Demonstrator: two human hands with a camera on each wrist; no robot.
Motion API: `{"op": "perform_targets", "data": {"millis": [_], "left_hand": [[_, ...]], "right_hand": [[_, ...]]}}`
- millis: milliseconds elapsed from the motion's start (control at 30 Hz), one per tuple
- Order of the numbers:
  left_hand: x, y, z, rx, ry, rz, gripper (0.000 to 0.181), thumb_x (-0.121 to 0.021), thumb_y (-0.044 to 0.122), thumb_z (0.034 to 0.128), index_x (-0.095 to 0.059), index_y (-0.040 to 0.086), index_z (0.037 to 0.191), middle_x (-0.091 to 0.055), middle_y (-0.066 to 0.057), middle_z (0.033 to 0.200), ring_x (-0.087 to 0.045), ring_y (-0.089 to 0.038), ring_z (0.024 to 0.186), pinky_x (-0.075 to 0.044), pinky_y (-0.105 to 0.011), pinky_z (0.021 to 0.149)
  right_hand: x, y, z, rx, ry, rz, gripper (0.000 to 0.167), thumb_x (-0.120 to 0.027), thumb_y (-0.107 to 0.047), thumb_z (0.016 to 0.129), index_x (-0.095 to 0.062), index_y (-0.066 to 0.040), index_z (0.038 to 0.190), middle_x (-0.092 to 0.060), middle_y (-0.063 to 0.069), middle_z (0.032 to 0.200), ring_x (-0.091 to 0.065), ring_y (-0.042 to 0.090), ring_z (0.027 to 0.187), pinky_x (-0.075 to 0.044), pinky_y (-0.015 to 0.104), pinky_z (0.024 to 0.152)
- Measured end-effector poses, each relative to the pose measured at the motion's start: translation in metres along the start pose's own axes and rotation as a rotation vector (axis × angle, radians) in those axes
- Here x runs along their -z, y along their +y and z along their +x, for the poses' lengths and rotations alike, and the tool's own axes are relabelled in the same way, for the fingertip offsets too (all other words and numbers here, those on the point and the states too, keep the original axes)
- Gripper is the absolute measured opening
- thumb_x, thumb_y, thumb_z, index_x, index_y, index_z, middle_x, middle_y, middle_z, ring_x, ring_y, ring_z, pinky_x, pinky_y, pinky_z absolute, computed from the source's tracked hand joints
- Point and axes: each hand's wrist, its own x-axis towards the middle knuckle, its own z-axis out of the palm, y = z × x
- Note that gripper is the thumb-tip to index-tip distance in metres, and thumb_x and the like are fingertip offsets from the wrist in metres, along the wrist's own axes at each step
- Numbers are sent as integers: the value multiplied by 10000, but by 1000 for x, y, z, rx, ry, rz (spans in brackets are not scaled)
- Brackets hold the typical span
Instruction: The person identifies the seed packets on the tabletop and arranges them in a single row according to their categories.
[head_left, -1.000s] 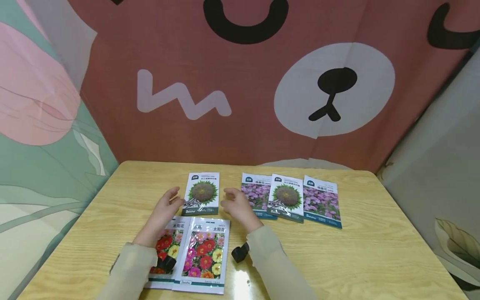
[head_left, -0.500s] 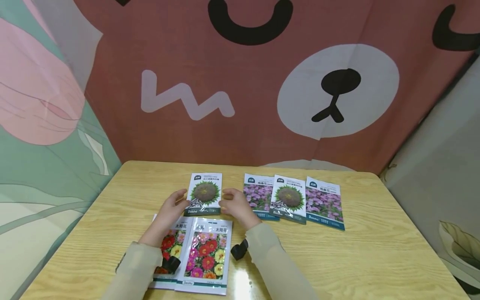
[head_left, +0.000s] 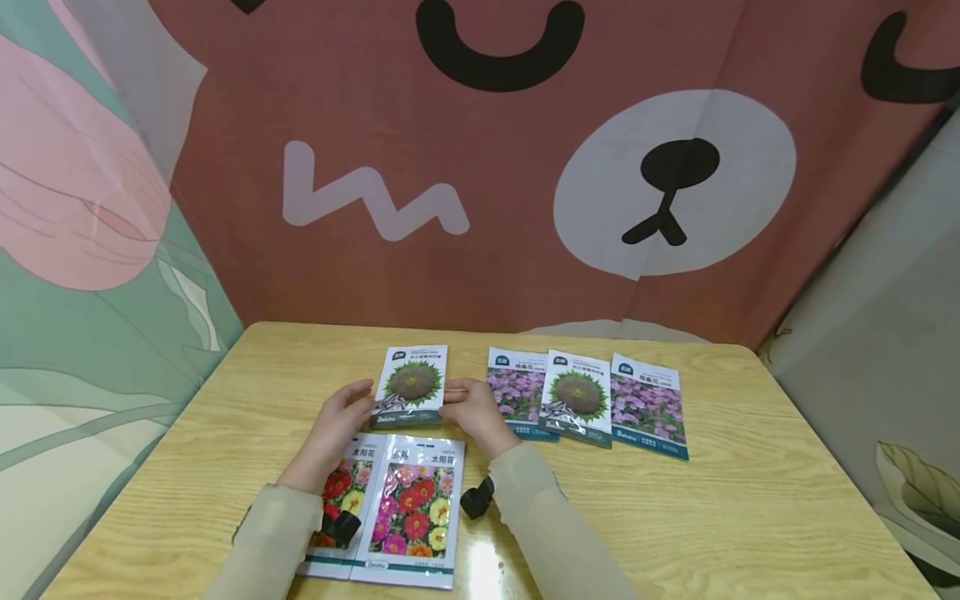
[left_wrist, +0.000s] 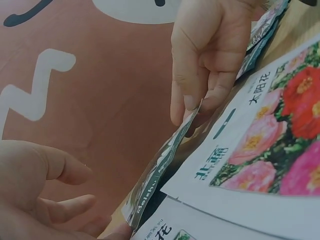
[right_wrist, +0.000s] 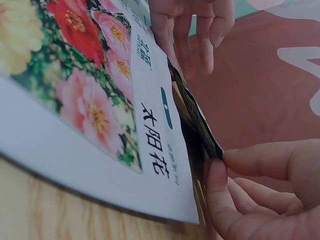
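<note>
A seed packet with a sunflower head printed on it (head_left: 412, 382) lies toward the back left of the table, its near edge tipped up a little. My right hand (head_left: 477, 417) pinches its near right corner between thumb and fingers, as the right wrist view confirms. At the packet's left edge is my left hand (head_left: 339, 429), its loose fingers spread; in the left wrist view a digit touches the near left corner (left_wrist: 131, 220). Two larger packets with red, pink and yellow flowers lie in front: the right one (head_left: 411, 508) shows whole, the left one (head_left: 341, 479) is partly under my left arm.
To the right, another sunflower packet (head_left: 576, 396) overlaps a purple-flower packet (head_left: 513, 392), with a second purple-flower packet (head_left: 647, 404) beside it. The wooden table (head_left: 712, 517) ends at a cloth backdrop (head_left: 495, 283) printed with a bear.
My right hand has come in from the right and taken hold of the sunflower packet's corner. The packet's near edge has risen slightly. My left hand has closed in on its left edge.
</note>
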Motion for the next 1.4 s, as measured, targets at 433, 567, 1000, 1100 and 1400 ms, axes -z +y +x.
{"op": "perform_targets", "data": {"millis": [433, 567, 1000, 1100, 1400], "left_hand": [[-1, 7, -4, -1, -19, -151, 540, -456, 57, 1043, -295, -70, 1542, -283, -265, 1591, -374, -383, 1429, -342, -428, 1174], [-2, 8, -4, 1, -26, -158, 537, -454, 63, 1043, -300, -70, 1540, -295, -264, 1584, -390, -375, 1419, -353, -416, 1167], [-3, 8, -7, -7, -85, -155, 521, -474, 139, 1069, -334, -33, 1540, -395, -226, 1551, -492, -303, 1328, -512, -208, 949], [-5, 10, -10, -11, -91, -163, 519, -485, 127, 1063, -344, -14, 1543, -412, -217, 1546, -560, -198, 1217, -529, -190, 869], [-12, 16, -16, -48, -119, -148, 482, -513, 125, 1054, -400, -38, 1494, -571, -171, 1321, -591, -99, 1006, -550, -222, 776]], "right_hand": [[7, 3, -8, 23, 0, 12, 554, -648, 90, 878, -515, 67, 1415, -619, 237, 1291, -617, 361, 1153, -582, 383, 874], [11, 2, -11, 36, 6, -27, 549, -666, 72, 876, -535, 44, 1408, -629, 219, 1275, -622, 351, 1137, -580, 386, 868], [28, 1, -25, 75, -35, -39, 557, -658, 71, 875, -539, 27, 1417, -616, 211, 1274, -629, 312, 1105, -579, 352, 865], [32, 1, -30, 80, -54, -30, 575, -661, 69, 870, -529, 24, 1428, -608, 218, 1278, -628, 309, 1102, -579, 360, 870], [48, -1, -45, 56, -97, -79, 652, -709, 3, 847, -494, -7, 1462, -613, 180, 1203, -633, 200, 887, -589, 374, 812]]}}
